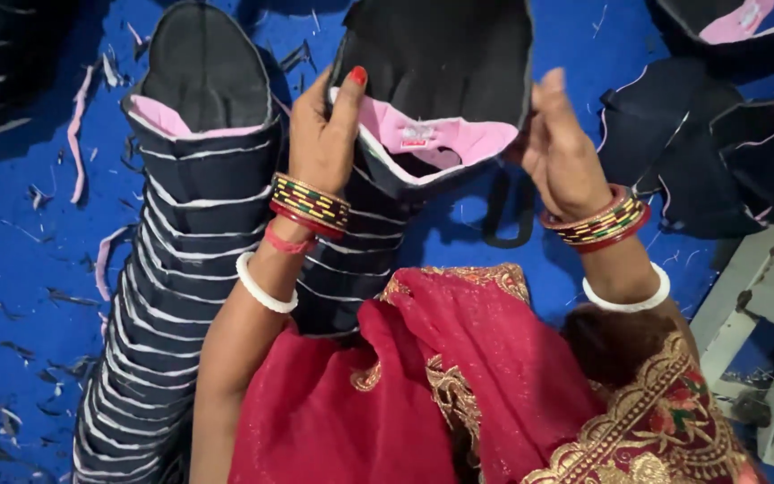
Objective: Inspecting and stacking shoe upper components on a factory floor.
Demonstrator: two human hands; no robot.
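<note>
Blue floor: both hands (320, 143) (562, 152) hold a pink-lined dark piece (436, 99), possibly padded.

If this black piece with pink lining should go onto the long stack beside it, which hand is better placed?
Probably the left hand. It grips the black piece at its pink edge and lies right next to the stack. The right hand holds the far side, away from the stack.

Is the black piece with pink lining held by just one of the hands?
No, both the left hand and right hand grip the black piece.
</note>
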